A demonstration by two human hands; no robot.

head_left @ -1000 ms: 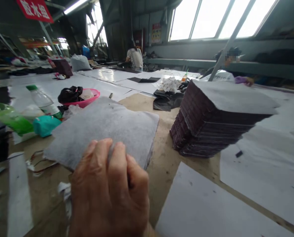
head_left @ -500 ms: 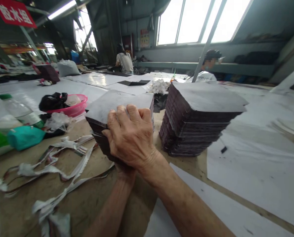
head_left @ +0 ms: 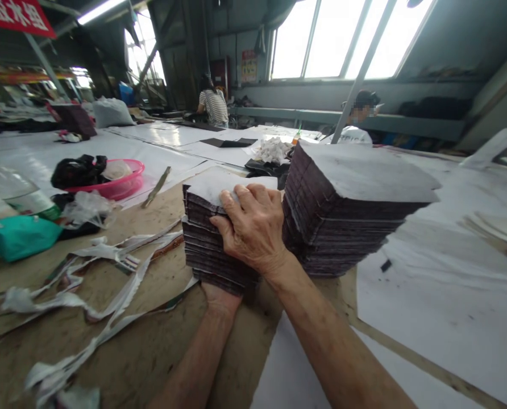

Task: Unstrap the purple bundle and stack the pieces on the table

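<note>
A: What's moved?

B: The held stack (head_left: 206, 244). It has shifted rightward, toward the taller stack (head_left: 351, 227), and shows more of its layered side.

A: How would it handle?

B: Fairly heavy, I'd judge, firm as a block but made of thin, bendable sheets. They look rough rather than slippery, and hardly fragile, yet loose layers could slide out of line. I'd take it from above and below, squeezing the whole pile.

A: Where does it sit in the grip?

B: Between the hands. The right hand (head_left: 253, 227) is clamped on it, fingers across the pale top, thumb on the side. The left hand (head_left: 221, 298) goes underneath; its fingers are hidden, so I can't tell how closed they are.

A: And around it?

B: The taller stack stands just beside it, to the right. Loose strips (head_left: 138, 278) lie on the bench (head_left: 151, 363) to the left, with the pink basin (head_left: 128, 186) beyond them.
</note>
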